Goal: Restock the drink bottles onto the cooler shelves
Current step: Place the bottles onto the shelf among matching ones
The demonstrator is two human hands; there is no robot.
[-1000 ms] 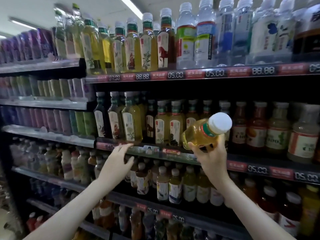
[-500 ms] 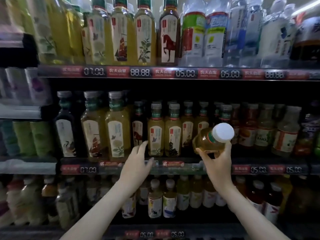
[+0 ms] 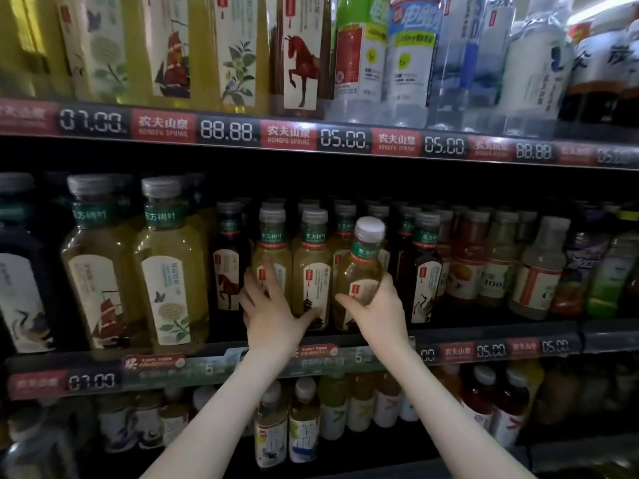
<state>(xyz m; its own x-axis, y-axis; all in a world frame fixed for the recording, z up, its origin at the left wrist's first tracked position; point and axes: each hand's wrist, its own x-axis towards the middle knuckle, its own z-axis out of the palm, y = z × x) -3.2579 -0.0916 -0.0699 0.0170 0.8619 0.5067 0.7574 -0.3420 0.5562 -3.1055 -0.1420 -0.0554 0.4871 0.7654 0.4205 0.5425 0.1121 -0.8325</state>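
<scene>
Holding position, centre of the frame: small clear plastic bottle of pale yellow tea, round-shouldered, smooth-walled, with a green neck band, white ribbed screw cap and glossy paper label. The right hand grips its lower body from beneath, thumb on the left side, fingers curled round the right. The neck and cap stand clear above the fingers, tilted slightly right. The bottle is in front of the middle row, above the black shelf-edge strip of red tags and white digits. The left hand, just beside it, lies spread and uncurled against two matching standing bottles, forefinger on one, thumb across the other.
</scene>
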